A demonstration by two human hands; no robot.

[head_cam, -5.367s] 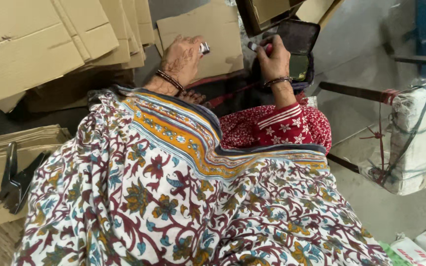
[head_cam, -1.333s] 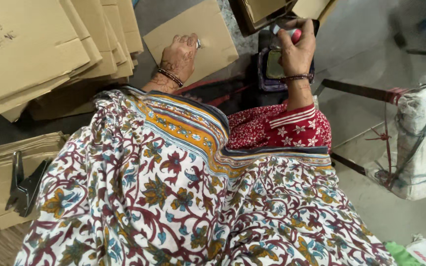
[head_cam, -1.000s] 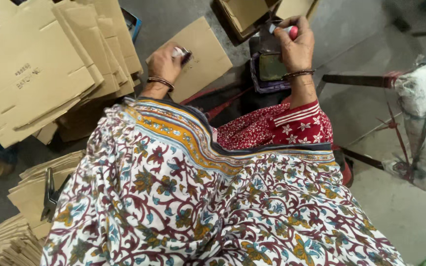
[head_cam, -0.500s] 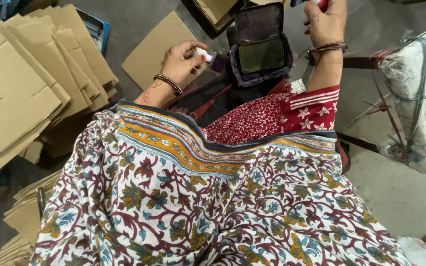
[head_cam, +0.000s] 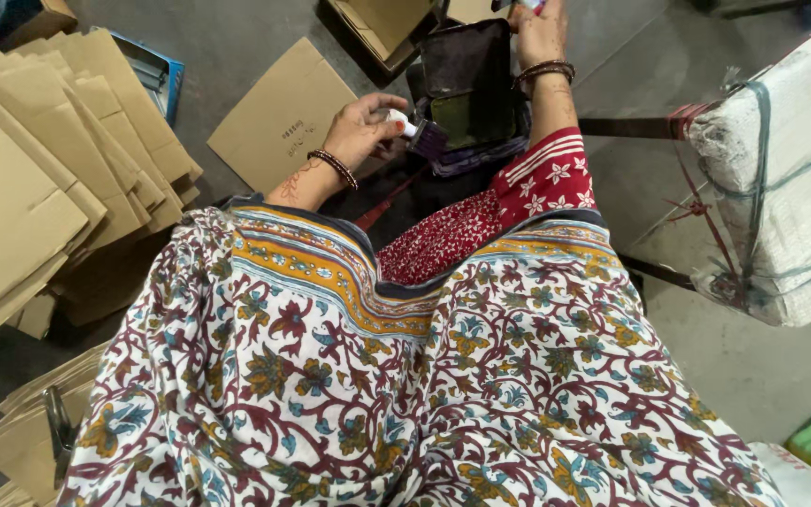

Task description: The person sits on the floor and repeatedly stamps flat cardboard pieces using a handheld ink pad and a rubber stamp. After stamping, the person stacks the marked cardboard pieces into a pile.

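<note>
Beside the dark tray (head_cam: 473, 89) | left hand (head_cam: 360, 127) grips a brush (head_cam: 415, 134) | right hand (head_cam: 539, 33) above tray, clutching a small object (head_cam: 524, 5), largely cut off.

At the top edge of the frame the right hand (head_cam: 539, 33) is cut off, so what its fingers grip cannot be made out.

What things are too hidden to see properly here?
- Right hand: the top edge of the head view cuts off its fingertips and whatever it holds.
- Brush in the left hand: its handle is hidden inside the fingers.
- Legs and feet: covered by the flowered cloth.
</note>
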